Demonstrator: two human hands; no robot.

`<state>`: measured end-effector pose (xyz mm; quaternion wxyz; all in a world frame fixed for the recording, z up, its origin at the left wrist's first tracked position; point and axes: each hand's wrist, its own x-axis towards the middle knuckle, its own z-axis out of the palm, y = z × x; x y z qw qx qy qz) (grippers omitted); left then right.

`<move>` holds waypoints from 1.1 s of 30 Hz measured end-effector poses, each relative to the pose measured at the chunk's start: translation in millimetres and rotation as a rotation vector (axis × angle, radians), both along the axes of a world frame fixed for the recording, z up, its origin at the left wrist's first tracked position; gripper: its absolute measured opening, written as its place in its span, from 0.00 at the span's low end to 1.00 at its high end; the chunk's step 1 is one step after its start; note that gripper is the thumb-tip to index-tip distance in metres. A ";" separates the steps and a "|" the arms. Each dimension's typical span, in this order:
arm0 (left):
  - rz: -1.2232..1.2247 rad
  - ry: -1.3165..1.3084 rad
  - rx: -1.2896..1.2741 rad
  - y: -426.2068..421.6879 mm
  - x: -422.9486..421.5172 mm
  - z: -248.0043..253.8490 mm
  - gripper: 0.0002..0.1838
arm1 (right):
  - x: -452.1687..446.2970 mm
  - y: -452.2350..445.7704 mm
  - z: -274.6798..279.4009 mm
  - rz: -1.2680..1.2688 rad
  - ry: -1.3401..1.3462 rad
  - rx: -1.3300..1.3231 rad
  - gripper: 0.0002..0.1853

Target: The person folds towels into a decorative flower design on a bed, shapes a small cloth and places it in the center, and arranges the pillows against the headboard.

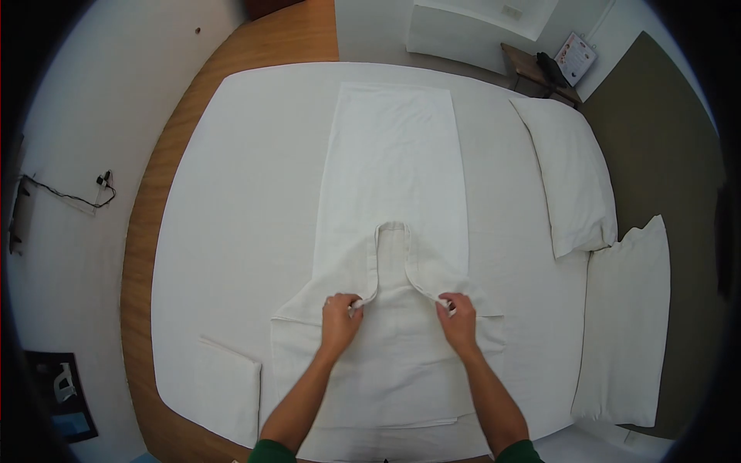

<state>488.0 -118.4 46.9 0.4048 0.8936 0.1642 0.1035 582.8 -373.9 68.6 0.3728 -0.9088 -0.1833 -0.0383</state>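
A white robe (397, 363) lies spread on the bed, its banded collar (392, 226) forming a narrow loop that points away from me. My left hand (340, 320) pinches the collar's left edge. On the other side, my right hand (457, 316) grips the right edge, so the neckline is held apart. The robe's lower part spreads between my forearms. Beneath its upper end, and stretching toward the far side of the bed, is a flat white cloth (397, 147).
The bed (239, 201) has a white sheet. Folded white cloth (228, 390) lies at its near left corner. Two white pillows, a far one (571, 170) and a near one (627, 324), rest by the dark headboard (656, 154). A bedside table (532, 71) holds a black telephone (551, 69).
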 end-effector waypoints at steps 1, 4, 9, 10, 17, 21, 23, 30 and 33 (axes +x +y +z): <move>-0.033 0.023 -0.027 19.6 11.3 1.8 0.12 | 19.7 -6.5 6.5 -0.069 0.118 -0.034 0.11; 0.224 -0.046 0.136 98.7 74.2 35.6 0.10 | 105.8 -30.1 26.5 -0.210 0.048 -0.138 0.09; 0.362 0.040 -0.172 177.4 146.5 108.1 0.08 | 201.8 -46.5 98.8 -0.398 0.203 0.061 0.08; 0.365 -0.019 -0.246 190.5 153.0 102.5 0.08 | 211.5 -52.6 98.7 -0.416 0.192 0.129 0.07; 0.345 0.086 -0.346 198.7 139.2 107.8 0.08 | 207.5 -73.2 94.9 -0.436 0.188 -0.015 0.10; 0.196 -0.192 0.121 159.6 107.0 77.5 0.06 | 162.3 -53.1 78.9 -0.383 -0.039 -0.201 0.12; 0.128 -0.115 0.044 101.6 81.7 78.3 0.12 | 115.0 -27.1 65.4 -0.255 -0.178 -0.091 0.13; -0.156 0.031 0.079 -52.2 23.0 -25.8 0.13 | -22.8 43.7 -48.0 0.172 0.039 -0.040 0.13; -0.241 0.032 0.156 -53.6 11.4 -36.7 0.13 | -32.9 40.4 -59.3 0.197 0.136 -0.055 0.14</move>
